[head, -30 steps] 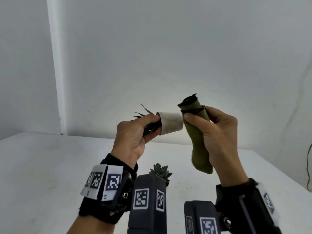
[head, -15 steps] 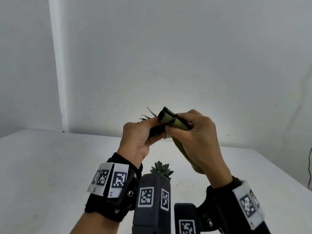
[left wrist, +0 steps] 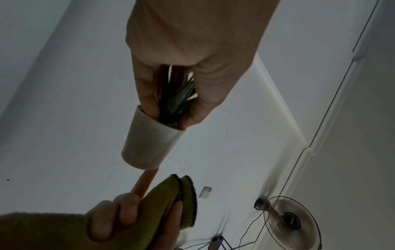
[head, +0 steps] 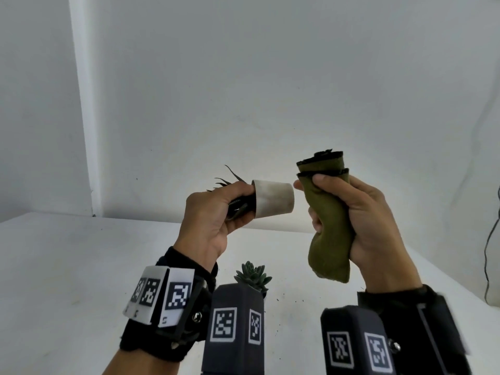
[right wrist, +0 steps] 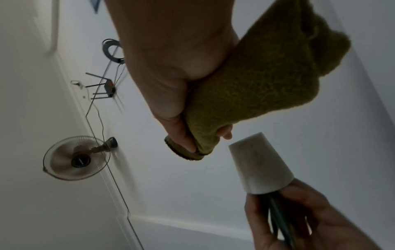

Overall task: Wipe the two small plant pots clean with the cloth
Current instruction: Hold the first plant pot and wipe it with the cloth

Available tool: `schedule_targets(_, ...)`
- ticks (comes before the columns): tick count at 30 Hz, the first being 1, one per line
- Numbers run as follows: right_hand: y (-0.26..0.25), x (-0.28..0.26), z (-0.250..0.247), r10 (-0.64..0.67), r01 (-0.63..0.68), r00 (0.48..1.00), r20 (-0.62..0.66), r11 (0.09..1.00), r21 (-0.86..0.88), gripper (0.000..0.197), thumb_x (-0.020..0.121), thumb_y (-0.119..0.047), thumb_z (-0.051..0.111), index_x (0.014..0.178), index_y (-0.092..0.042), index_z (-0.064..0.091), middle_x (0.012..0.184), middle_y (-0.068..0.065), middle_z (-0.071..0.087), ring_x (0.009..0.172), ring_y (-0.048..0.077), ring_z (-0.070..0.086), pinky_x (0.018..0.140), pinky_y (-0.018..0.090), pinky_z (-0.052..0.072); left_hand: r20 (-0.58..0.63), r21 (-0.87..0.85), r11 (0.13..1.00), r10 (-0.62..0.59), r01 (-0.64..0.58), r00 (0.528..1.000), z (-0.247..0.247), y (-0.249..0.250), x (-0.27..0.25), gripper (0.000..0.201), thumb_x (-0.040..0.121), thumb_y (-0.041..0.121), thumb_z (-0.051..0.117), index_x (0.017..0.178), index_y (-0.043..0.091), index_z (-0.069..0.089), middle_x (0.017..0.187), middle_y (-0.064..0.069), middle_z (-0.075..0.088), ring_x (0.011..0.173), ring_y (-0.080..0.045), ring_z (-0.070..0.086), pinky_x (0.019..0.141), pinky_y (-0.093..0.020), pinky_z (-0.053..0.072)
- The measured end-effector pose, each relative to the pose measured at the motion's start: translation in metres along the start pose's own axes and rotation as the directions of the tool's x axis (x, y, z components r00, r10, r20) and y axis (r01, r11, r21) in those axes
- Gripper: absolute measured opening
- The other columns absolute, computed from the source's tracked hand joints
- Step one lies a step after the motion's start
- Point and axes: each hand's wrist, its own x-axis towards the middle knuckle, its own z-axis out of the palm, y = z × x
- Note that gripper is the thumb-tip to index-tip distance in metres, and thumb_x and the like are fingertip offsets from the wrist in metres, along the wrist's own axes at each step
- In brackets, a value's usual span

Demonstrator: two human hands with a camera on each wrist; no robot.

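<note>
Pot held sideways in air over table, left hand grasping plant at rim. Right hand clenched round folded cloth, just beside pot base. Grey smudges remained on wall; wiping seemed unfinished. Second pot hidden behind wrist camera; only succulent showed.

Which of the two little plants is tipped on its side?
The spiky-leaved one in the white pot, held sideways in the left hand. The rosette succulent stands upright on the table.
</note>
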Motion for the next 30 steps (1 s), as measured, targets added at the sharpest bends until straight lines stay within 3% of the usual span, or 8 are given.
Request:
schedule_targets(4, -0.002, -0.001, 0.004, 0.017, -0.02, 0.997, 0.075, 0.999, 0.045, 0.044, 0.069, -0.017, 0.071, 0.098, 0.014, 0.06, 0.093, 0.043, 0.055, 0.044, 0.025, 0.049, 0.041, 0.026, 0.041, -0.061, 0.138, 0.988, 0.08, -0.071, 0.995, -0.002, 0.0, 0.001, 0.018, 0.069, 0.014, 0.079, 0.08, 0.007, 0.067, 0.062, -0.001, 0.067, 0.062, -0.021, 0.062, 0.058, -0.027, 0.049)
schedule_targets(6, -0.002, -0.001, 0.003, 0.018, -0.023, 0.995, 0.097, 0.998, 0.055, 0.044, 0.067, -0.019, 0.07, 0.098, 0.011, 0.062, 0.082, 0.031, 0.057, 0.044, 0.025, 0.051, 0.04, 0.026, 0.041, -0.084, 0.188, 0.977, 0.121, -0.103, 0.989, -0.004, 0.0, 0.002, 0.04, 0.068, 0.018, 0.08, 0.103, 0.007, 0.063, 0.074, -0.004, 0.069, 0.061, -0.019, 0.063, 0.058, -0.027, 0.047)
schedule_targets(8, -0.003, -0.001, 0.002, 0.024, -0.03, 0.993, 0.111, 0.998, 0.054, 0.037, 0.065, -0.02, 0.07, 0.092, 0.005, 0.065, 0.072, 0.021, 0.057, 0.044, 0.024, 0.052, 0.039, 0.026, 0.04, -0.049, 0.214, 0.969, 0.138, -0.125, 0.989, -0.004, 0.002, 0.001, 0.043, 0.071, 0.017, 0.078, 0.109, 0.014, 0.057, 0.08, -0.007, 0.069, 0.056, -0.021, 0.064, 0.054, -0.026, 0.046)
schedule_targets(13, -0.004, 0.0, -0.001, 0.027, -0.033, 0.994, 0.104, 0.998, 0.055, 0.03, 0.064, -0.02, 0.07, 0.085, 0.0, 0.063, 0.063, 0.014, 0.056, 0.044, 0.023, 0.051, 0.039, 0.025, 0.04, 0.205, 0.278, 0.946, 0.111, -0.166, 0.972, -0.005, 0.008, -0.004, 0.018, 0.077, 0.015, 0.073, 0.094, 0.017, 0.069, 0.079, -0.008, 0.064, 0.058, -0.021, 0.059, 0.046, -0.024, 0.045)
schedule_targets(17, -0.006, 0.0, -0.002, 0.023, -0.029, 0.996, 0.091, 0.997, 0.065, 0.025, 0.062, -0.019, 0.07, 0.08, -0.003, 0.063, 0.061, 0.013, 0.055, 0.043, 0.024, 0.051, 0.039, 0.025, 0.04, 0.48, 0.159, 0.98, 0.03, -0.121, 0.877, -0.015, 0.013, -0.003, 0.057, 0.048, 0.011, 0.069, 0.105, 0.012, 0.066, 0.084, -0.009, 0.06, 0.067, -0.018, 0.055, 0.051, -0.026, 0.047)
schedule_targets(20, -0.006, 0.0, -0.003, 0.027, -0.034, 0.995, 0.092, 0.996, 0.078, 0.021, 0.063, -0.018, 0.07, 0.078, -0.004, 0.063, 0.061, 0.013, 0.055, 0.043, 0.024, 0.05, 0.039, 0.024, 0.04, 0.588, 0.167, 0.97, 0.045, -0.176, 0.808, -0.026, 0.016, -0.001, 0.078, 0.043, -0.007, 0.071, 0.118, 0.012, 0.06, 0.091, -0.008, 0.065, 0.068, -0.018, 0.057, 0.057, -0.023, 0.049)
schedule_targets(24, -0.004, 0.0, -0.003, 0.047, -0.055, 0.995, 0.09, 0.995, 0.083, 0.028, 0.063, -0.017, 0.07, 0.084, -0.001, 0.061, 0.062, 0.013, 0.056, 0.043, 0.024, 0.05, 0.039, 0.024, 0.04, 0.51, 0.225, 0.927, 0.15, -0.3, 0.847, -0.022, 0.015, -0.001, 0.063, 0.05, -0.003, 0.086, 0.107, 0.012, 0.064, 0.075, -0.003, 0.065, 0.052, -0.019, 0.051, 0.044, -0.024, 0.042)
schedule_targets(30, -0.001, 0.0, 0.001, 0.064, -0.073, 0.993, 0.1, 0.993, 0.09, 0.023, 0.064, -0.017, 0.07, 0.079, -0.003, 0.061, 0.061, 0.012, 0.056, 0.042, 0.024, 0.05, 0.038, 0.025, 0.04, 0.321, 0.251, 0.871, 0.338, -0.423, 0.885, -0.012, 0.007, -0.003, 0.045, 0.06, 0.023, 0.082, 0.101, 0.012, 0.068, 0.079, 0.0, 0.071, 0.061, -0.021, 0.064, 0.05, -0.028, 0.048)
